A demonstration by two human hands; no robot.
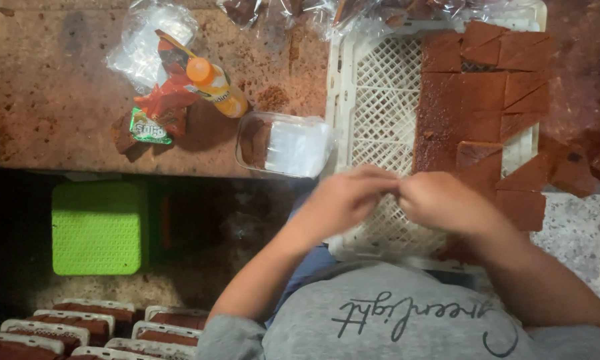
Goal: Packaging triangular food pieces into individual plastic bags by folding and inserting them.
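Both hands meet over the white crate's (370, 100) near edge: left hand (343, 200) and right hand (440, 200) curl fingertip to fingertip, grip unclear. Brown slabs (480, 100) lie just beyond the right hand.

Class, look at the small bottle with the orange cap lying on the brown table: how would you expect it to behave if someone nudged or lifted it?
The bottle lies on its side and looks round-bodied, so a sideways nudge would probably roll it. It is small, so likely light. The crumpled red wrapper beside it might stop a roll that way.
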